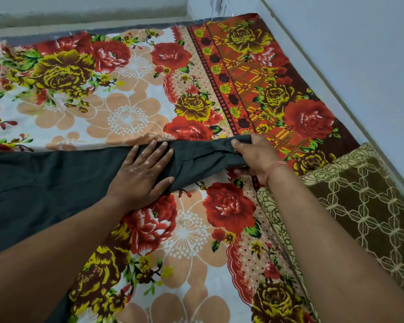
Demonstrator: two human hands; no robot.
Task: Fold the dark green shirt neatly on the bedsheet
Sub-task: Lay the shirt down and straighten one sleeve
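The dark green shirt (44,183) lies spread on the floral bedsheet (126,108), its body running off the left edge of the view. One sleeve (201,157) stretches to the right across the sheet. My left hand (142,173) rests flat, fingers spread, on the sleeve near where it meets the body. My right hand (254,157) grips the cuff end of the sleeve, thumb on top and fingers underneath, and holds it slightly off the sheet.
A brown and cream patterned cushion (359,206) lies at the right edge of the bed beside my right forearm. A pale wall (359,54) runs along the right side and another along the back. The sheet's red bordered band runs diagonally on the right.
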